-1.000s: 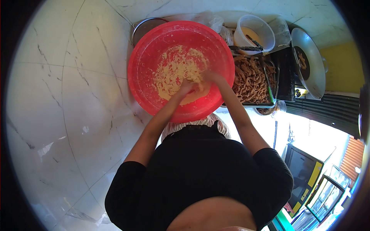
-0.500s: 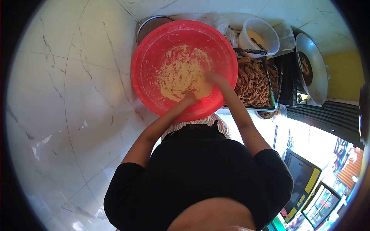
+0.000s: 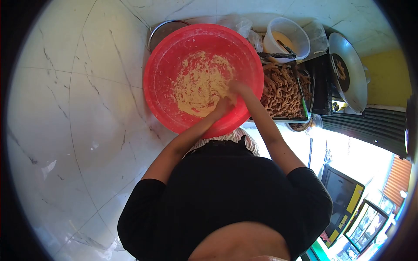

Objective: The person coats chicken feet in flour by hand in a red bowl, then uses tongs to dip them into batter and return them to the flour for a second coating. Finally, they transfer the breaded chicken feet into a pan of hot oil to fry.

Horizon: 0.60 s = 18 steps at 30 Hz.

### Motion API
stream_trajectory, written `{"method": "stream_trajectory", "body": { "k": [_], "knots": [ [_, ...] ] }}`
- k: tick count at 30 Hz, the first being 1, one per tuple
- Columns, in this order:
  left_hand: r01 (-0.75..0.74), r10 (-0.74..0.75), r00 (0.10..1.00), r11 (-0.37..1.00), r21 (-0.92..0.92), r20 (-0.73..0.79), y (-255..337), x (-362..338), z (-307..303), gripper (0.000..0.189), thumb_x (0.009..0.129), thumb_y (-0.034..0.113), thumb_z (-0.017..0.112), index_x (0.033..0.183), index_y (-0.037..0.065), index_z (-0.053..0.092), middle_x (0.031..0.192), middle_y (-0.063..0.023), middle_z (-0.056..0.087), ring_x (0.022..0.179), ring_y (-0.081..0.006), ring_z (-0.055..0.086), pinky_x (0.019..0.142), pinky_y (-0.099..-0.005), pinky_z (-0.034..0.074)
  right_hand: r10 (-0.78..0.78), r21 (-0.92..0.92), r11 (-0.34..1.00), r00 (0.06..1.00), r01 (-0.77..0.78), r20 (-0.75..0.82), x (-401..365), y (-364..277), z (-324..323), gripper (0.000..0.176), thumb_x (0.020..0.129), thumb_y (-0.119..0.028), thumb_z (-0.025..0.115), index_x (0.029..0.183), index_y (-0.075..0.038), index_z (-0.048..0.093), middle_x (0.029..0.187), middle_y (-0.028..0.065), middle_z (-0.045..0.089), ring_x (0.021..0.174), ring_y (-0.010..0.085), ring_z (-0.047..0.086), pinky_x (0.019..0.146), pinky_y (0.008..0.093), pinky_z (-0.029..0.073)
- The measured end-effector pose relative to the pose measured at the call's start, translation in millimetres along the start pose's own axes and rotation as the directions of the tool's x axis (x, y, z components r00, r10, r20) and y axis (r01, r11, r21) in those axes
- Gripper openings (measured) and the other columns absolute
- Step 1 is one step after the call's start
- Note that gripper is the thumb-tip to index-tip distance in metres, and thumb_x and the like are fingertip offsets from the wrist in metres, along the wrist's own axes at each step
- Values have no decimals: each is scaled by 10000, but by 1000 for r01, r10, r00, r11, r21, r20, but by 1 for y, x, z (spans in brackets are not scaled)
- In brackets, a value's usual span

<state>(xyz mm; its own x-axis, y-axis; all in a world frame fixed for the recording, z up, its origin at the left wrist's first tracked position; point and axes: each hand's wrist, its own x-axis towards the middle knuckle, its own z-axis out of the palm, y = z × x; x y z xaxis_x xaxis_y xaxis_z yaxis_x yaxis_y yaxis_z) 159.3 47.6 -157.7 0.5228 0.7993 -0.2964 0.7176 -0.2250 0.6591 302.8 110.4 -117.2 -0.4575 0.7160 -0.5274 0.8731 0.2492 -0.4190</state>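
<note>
A wide red plastic basin (image 3: 159, 78) holds a pale yellow, crumbly flour mix (image 3: 196, 89). Both of my hands are inside the basin, low on its right side, close together. My left hand (image 3: 224, 105) is at the near edge of the flour, its fingers blurred and partly covered. Just above it, my right hand (image 3: 236, 88) reaches in from the right with fingers pointing down into the flour. Whether either hand grips a piece of something cannot be made out.
Right of the basin, a tray of brown fried pieces (image 3: 281, 93) has tongs (image 3: 303, 102) with a green part on it. Behind stands a clear plastic tub (image 3: 300, 37) of pale liquid. Farther right, a large metal wok (image 3: 355, 74) holds dark oil and a piece frying.
My left hand has moved right and slightly up, coming close beside my right hand. My right hand stays at the basin's right side. The whole view has shifted slightly.
</note>
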Motion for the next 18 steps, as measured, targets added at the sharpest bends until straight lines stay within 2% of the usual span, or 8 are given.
{"method": "stream_trajectory", "body": {
  "k": [2, 3, 5, 9, 11, 15, 17, 18],
  "knots": [
    [87, -7, 963, 955, -285, 269, 5, -5, -24, 603, 693, 332, 653, 1127, -25, 434, 959, -186, 565, 812, -324, 576, 704, -356, 451, 28, 34, 999, 1000, -27, -9, 2, -2, -1, 239, 650, -121, 545, 824, 15, 635, 834, 217, 611, 799, 309, 615, 658, 393, 484],
    [84, -5, 964, 955, -285, 266, 16, -8, -40, 603, 693, 332, 653, 1127, -25, 434, 959, -186, 565, 812, -324, 576, 704, -356, 451, 57, 71, 996, 998, -56, -14, 4, -2, 0, 237, 654, -123, 543, 822, 17, 635, 830, 219, 611, 802, 310, 614, 658, 394, 483],
    [100, -37, 993, 770, -630, 113, 37, -15, -72, 451, 721, 292, 639, 1043, -1, 522, 968, -142, 594, 841, -264, 583, 701, -325, 450, 114, 150, 983, 993, -110, -19, 7, -1, 3, 233, 663, -127, 541, 816, 21, 634, 822, 221, 610, 809, 313, 612, 657, 395, 483],
    [200, -125, 980, 685, -701, 158, 13, 12, -81, 399, 741, 266, 628, 1026, 2, 537, 989, -144, 586, 845, -233, 579, 723, -323, 454, 175, 278, 952, 975, -131, -138, -3, -5, 14, 211, 671, -108, 530, 797, 28, 632, 816, 230, 608, 798, 327, 610, 647, 397, 482],
    [181, -161, 983, 937, -300, 90, -21, 28, -66, 455, 717, 286, 653, 1053, 5, 530, 980, -157, 581, 838, -241, 574, 740, -328, 450, 218, 352, 929, 940, -117, -263, -10, -4, 12, 193, 675, -87, 520, 780, 34, 629, 815, 237, 605, 783, 341, 608, 638, 399, 481],
    [123, -98, 982, 981, -151, 161, 0, 3, -36, 547, 691, 282, 667, 1119, -4, 483, 979, -199, 573, 872, -273, 573, 772, -347, 443, 261, 421, 898, 922, -124, -285, -10, -7, 7, 185, 673, -67, 515, 782, 29, 629, 811, 230, 609, 765, 331, 612, 624, 395, 479],
    [-64, 67, 998, 985, 162, -16, 1, -1, 2, 555, 666, 270, 676, 1115, 0, 493, 983, -212, 573, 897, -282, 568, 789, -350, 437, 280, 451, 881, 928, -146, -248, -8, -12, 5, 186, 670, -57, 514, 793, 22, 629, 807, 220, 613, 753, 315, 617, 614, 390, 478],
    [-63, 66, 998, 985, 161, -16, 10, -3, -11, 555, 666, 270, 676, 1115, 0, 493, 983, -212, 573, 897, -282, 568, 789, -350, 437, 288, 466, 871, 930, -156, -226, -7, -14, 5, 188, 668, -53, 514, 798, 18, 630, 805, 216, 615, 748, 307, 619, 609, 387, 477]
  ]
}}
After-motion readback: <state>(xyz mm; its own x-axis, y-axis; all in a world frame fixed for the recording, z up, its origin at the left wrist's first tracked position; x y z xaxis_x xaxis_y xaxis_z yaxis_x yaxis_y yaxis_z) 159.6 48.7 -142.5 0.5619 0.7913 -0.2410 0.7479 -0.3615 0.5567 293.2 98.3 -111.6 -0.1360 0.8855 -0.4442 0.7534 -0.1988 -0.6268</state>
